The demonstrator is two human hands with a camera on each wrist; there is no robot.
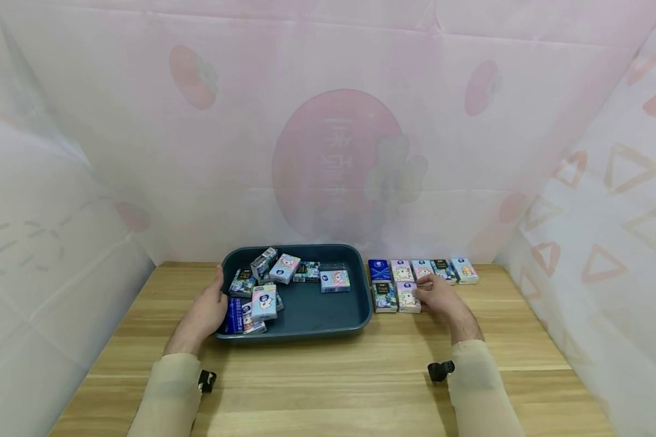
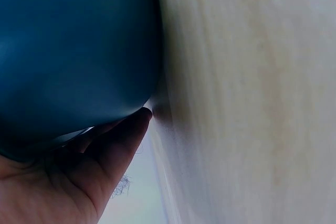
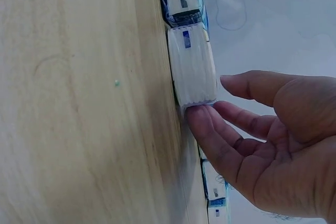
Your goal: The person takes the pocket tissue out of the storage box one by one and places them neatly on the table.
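Note:
My left hand (image 1: 205,309) rests along the left side of a dark teal tray (image 1: 306,334); in the left wrist view its straight fingers (image 2: 118,148) touch the outer wall. Several small tissue packs lie jumbled in the tray, among them a dark blue pack (image 1: 233,317) and a light blue one (image 1: 264,302). My right hand (image 1: 440,297) is at a purple-and-white tissue pack (image 1: 407,297) in the front row right of the tray. In the right wrist view, fingertips touch that pack's end while the thumb stands apart from it.
Behind the front row, several tissue packs form a back row, from a dark blue one (image 1: 379,270) to a light blue one (image 1: 464,271). A black-and-green pack (image 1: 384,297) lies between the tray and the purple-and-white pack. Printed cloth (image 1: 339,200) rises behind the wooden table (image 1: 328,388).

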